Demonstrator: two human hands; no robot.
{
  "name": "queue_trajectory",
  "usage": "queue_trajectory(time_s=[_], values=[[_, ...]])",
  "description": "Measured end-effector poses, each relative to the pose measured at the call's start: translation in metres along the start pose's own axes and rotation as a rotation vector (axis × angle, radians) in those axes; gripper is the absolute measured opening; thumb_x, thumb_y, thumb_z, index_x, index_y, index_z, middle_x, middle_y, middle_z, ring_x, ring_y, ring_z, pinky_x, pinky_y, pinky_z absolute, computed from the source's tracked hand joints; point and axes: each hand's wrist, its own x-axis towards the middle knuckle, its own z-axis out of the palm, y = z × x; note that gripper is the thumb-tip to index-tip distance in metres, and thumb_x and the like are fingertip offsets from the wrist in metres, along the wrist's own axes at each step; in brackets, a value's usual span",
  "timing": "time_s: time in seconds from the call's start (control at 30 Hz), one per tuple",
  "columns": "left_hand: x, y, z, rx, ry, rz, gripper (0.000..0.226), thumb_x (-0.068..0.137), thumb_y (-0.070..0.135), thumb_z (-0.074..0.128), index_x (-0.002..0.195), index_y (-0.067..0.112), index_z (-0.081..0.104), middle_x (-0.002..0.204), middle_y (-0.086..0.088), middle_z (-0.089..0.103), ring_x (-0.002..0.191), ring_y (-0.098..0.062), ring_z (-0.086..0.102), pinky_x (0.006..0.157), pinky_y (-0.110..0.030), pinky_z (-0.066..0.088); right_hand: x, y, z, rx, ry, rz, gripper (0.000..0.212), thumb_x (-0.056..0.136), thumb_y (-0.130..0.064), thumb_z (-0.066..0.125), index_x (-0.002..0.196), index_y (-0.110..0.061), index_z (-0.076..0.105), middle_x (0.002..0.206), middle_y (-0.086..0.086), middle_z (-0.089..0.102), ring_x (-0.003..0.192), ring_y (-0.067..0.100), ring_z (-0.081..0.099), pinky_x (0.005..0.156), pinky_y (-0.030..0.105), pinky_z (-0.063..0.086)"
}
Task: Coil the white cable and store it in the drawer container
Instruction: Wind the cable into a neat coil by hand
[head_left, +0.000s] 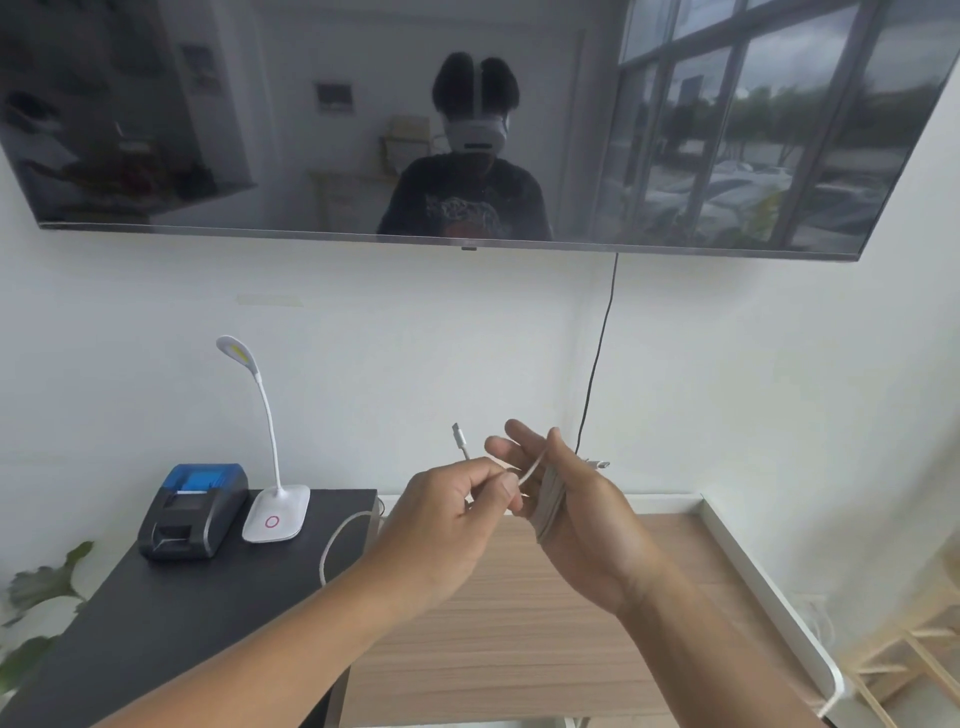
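The white cable (548, 499) is wound in several loops around the palm of my right hand (576, 514), which is held upright above the wooden table. Its fingers are spread, with a connector (597, 463) poking out behind the hand. My left hand (452, 514) pinches the free end of the cable between thumb and fingers, just left of my right hand. The plug (459, 435) at that end sticks up above my left hand. No drawer container is in view.
A wooden table (519, 649) with a white raised rim lies below my hands. On the black cabinet (171, 613) to the left stand a small printer (195, 512) and a white desk lamp (275, 512) with its own cord (337, 540). A black wire (597, 364) hangs from the wall screen.
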Motion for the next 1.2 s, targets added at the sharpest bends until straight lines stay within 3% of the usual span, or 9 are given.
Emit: queue_trajectory(time_s=[0.13, 0.27, 0.33, 0.4, 0.5, 0.7, 0.87, 1.0, 1.2], values=[[0.001, -0.004, 0.005, -0.009, -0.011, 0.002, 0.030, 0.102, 0.042, 0.050, 0.079, 0.034, 0.068, 0.057, 0.027, 0.060, 0.040, -0.004, 0.037, 0.047, -0.015, 0.034, 0.002, 0.000, 0.001, 0.174, -0.012, 0.017, 0.049, 0.111, -0.040, 0.032, 0.142, -0.009, 0.054, 0.135, 0.008, 0.071, 0.124, 0.018, 0.068, 0.104, 0.038, 0.046], [0.001, -0.012, 0.010, -0.044, -0.052, -0.003, 0.031, 0.101, 0.048, 0.048, 0.081, 0.034, 0.068, 0.053, 0.013, 0.053, 0.042, -0.006, 0.032, 0.047, -0.019, 0.029, 0.004, -0.002, -0.001, 0.216, -0.034, 0.021, 0.052, 0.112, -0.042, 0.026, 0.146, -0.010, 0.051, 0.141, -0.003, 0.068, 0.126, 0.013, 0.066, 0.091, 0.035, 0.045], [-0.002, -0.016, 0.013, -0.060, -0.086, 0.001, 0.032, 0.100, 0.051, 0.047, 0.084, 0.034, 0.069, 0.058, -0.001, 0.055, 0.046, -0.007, 0.033, 0.049, -0.022, 0.031, 0.004, -0.003, -0.002, 0.205, -0.020, 0.025, 0.051, 0.111, -0.043, 0.030, 0.141, -0.016, 0.062, 0.130, -0.007, 0.073, 0.117, 0.011, 0.070, 0.078, 0.034, 0.042], [-0.006, -0.020, 0.015, -0.074, -0.116, 0.000, 0.030, 0.102, 0.047, 0.049, 0.086, 0.033, 0.070, 0.058, 0.008, 0.058, 0.047, -0.004, 0.036, 0.050, -0.018, 0.032, 0.004, -0.003, -0.002, 0.183, 0.003, 0.042, 0.049, 0.109, -0.045, 0.036, 0.126, -0.022, 0.075, 0.090, -0.005, 0.078, 0.103, 0.013, 0.071, 0.071, 0.034, 0.040], [-0.009, -0.024, 0.017, -0.092, -0.174, -0.020, 0.030, 0.102, 0.049, 0.050, 0.086, 0.032, 0.069, 0.051, 0.018, 0.050, 0.045, -0.004, 0.036, 0.048, -0.015, 0.031, 0.002, -0.002, -0.003, 0.203, 0.077, 0.040, 0.046, 0.104, -0.045, 0.048, 0.110, -0.012, 0.079, 0.044, -0.003, 0.051, 0.081, 0.017, 0.073, 0.070, 0.026, 0.051], [-0.014, -0.042, 0.012, -0.097, -0.236, -0.060, 0.036, 0.096, 0.060, 0.047, 0.084, 0.033, 0.068, 0.062, 0.012, 0.046, 0.058, -0.012, 0.040, 0.056, -0.026, 0.034, 0.000, -0.011, -0.009, 0.338, 0.062, 0.008, 0.054, 0.106, -0.039, 0.050, 0.138, 0.004, 0.054, 0.045, -0.007, 0.039, 0.028, 0.005, 0.034, 0.044, 0.015, 0.045], [-0.016, -0.048, 0.005, -0.218, -0.222, -0.101, 0.035, 0.091, 0.059, 0.050, 0.073, 0.033, 0.066, 0.057, 0.017, 0.047, 0.054, -0.002, 0.038, 0.056, -0.015, 0.035, -0.007, -0.013, -0.015, 0.347, -0.038, 0.024, 0.057, 0.100, -0.037, 0.055, 0.137, 0.005, 0.056, 0.053, -0.007, 0.046, 0.026, 0.003, 0.033, 0.042, 0.014, 0.048], [-0.011, -0.045, -0.002, -0.285, -0.233, -0.155, 0.038, 0.092, 0.056, 0.054, 0.068, 0.028, 0.063, 0.053, 0.013, 0.036, 0.051, -0.010, 0.029, 0.049, -0.018, 0.029, -0.009, -0.010, -0.010, 0.156, 0.044, -0.069, 0.051, 0.105, -0.039, 0.049, 0.135, 0.001, 0.059, 0.070, -0.002, 0.071, 0.043, 0.005, 0.056, 0.051, 0.019, 0.054], [0.011, -0.046, -0.019, -0.547, -0.235, -0.449, 0.043, 0.102, 0.043, 0.058, 0.062, 0.028, 0.055, 0.058, 0.007, 0.024, 0.047, -0.013, 0.017, 0.039, -0.020, 0.020, -0.018, -0.006, -0.010, -0.054, -0.234, 0.048, 0.054, 0.105, -0.046, 0.045, 0.116, -0.002, 0.075, 0.046, -0.007, 0.051, 0.031, 0.000, 0.030, 0.035, 0.013, 0.026]])
